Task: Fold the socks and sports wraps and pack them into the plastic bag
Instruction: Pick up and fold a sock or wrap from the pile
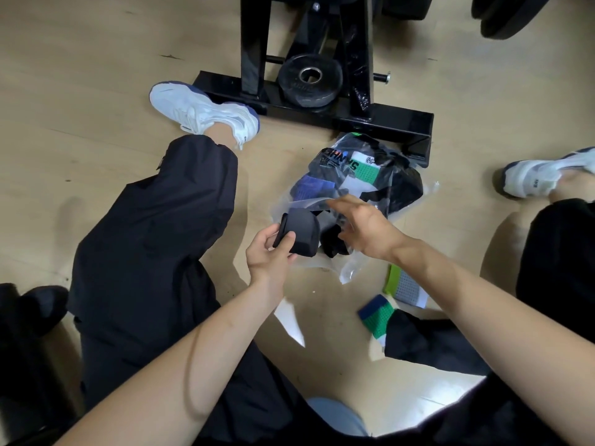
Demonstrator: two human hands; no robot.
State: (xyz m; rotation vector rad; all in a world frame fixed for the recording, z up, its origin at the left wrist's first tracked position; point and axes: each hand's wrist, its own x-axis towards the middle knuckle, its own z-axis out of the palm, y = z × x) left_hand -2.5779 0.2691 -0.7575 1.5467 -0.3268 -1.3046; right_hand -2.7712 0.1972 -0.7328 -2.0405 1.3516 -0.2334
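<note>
head view, looking down: a person is sitting on a pale wooden floor (pixel 80 91), with legs in dark trousers stretching out on either side. the left hand (pixel 269 254) is gripping a rolled black wrap (pixel 301 233), fingers and thumb curling round it, and is holding it right at the mouth of the plastic bag (pixel 347 273). the right hand (pixel 363 226) is reaching over the bag's opening with fingers stretching forward. it is blurring, so i cannot tell whether it is pinching the film or only resting on it. the bag is lying on the floor between the legs, just in front of a black metal rack base (pixel 386 120) that is carrying a weight plate (pixel 309 78).

progress, as a judgement: the packing is looking well under way. inside the clear bag, a blue sock (pixel 310 188), a green and white sock (pixel 363 170) and several dark pieces are already lying bunched together. the wrap in hand is looking rolled and ready to go in. outside the bag, near the right forearm, a green and grey sock (pixel 405 284) and a blue and green sock (pixel 376 313) are waiting on the floor. they are lying beside a dark cloth (pixel 428 346) whose kind i cannot tell. a white piece (pixel 291 320) is showing beside the left forearm.
</note>
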